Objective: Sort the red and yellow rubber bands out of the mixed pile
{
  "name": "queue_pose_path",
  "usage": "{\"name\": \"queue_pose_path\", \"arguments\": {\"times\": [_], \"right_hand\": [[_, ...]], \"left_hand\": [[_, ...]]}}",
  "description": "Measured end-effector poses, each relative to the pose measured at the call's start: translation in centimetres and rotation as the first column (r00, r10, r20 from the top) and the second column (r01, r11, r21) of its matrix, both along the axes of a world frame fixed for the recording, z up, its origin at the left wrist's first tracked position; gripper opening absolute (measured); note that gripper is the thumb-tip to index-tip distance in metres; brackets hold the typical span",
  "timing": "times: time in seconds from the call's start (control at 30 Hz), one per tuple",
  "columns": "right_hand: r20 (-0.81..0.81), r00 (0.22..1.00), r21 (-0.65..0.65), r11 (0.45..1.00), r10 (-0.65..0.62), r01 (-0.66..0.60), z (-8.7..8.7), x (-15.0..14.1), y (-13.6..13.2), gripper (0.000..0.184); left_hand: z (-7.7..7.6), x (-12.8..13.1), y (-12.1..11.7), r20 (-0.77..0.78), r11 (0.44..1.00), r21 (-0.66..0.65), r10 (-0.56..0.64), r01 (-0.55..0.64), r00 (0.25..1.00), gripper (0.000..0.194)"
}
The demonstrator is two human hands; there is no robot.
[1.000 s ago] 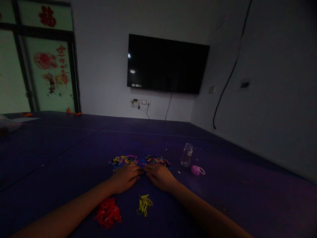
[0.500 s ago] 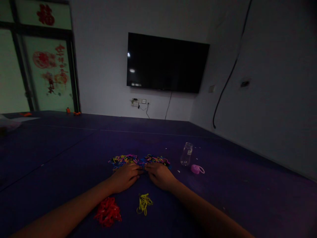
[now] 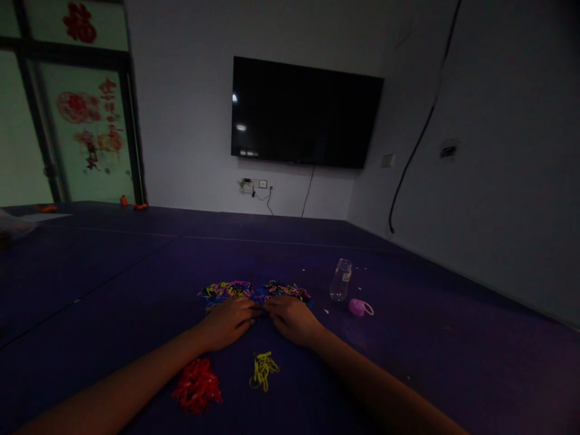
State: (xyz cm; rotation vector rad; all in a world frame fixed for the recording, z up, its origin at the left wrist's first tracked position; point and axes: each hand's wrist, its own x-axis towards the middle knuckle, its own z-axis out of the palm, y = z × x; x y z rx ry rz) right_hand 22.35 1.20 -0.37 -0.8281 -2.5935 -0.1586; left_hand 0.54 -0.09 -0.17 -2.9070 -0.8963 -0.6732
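A heap of mixed coloured rubber bands [image 3: 226,290] lies on the dark purple table [image 3: 113,284]. My left hand [image 3: 226,323] and my right hand [image 3: 292,319] rest palm-down at its near edge, fingertips meeting in the middle. Both sets of fingers are bent and pressed together in a pinch; what they hold is too small and dark to make out. Nearer to me lie a small red pile of bands [image 3: 196,385] and a small yellow pile of bands [image 3: 263,368], both untouched.
A small clear bottle [image 3: 341,280] stands right of the heap, with its pink lid [image 3: 360,308] lying beside it. A black TV [image 3: 306,112] hangs on the far wall. A window with red paper decorations [image 3: 86,115] is at the left.
Only the view has drifted slightly downward; both hands stay at the near edge of the heap with fingertips together.
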Motion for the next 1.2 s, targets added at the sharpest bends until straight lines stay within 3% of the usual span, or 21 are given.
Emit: {"name": "queue_pose_path", "arguments": {"times": [1.2], "right_hand": [[-0.03, 1.0, -0.01, 1.0, -0.001, 0.0, 0.18, 0.03, -0.25, 0.028]], "left_hand": [[0.22, 0.08, -0.23, 0.002, 1.0, -0.002, 0.011, -0.011, 1.0, 0.029]]}}
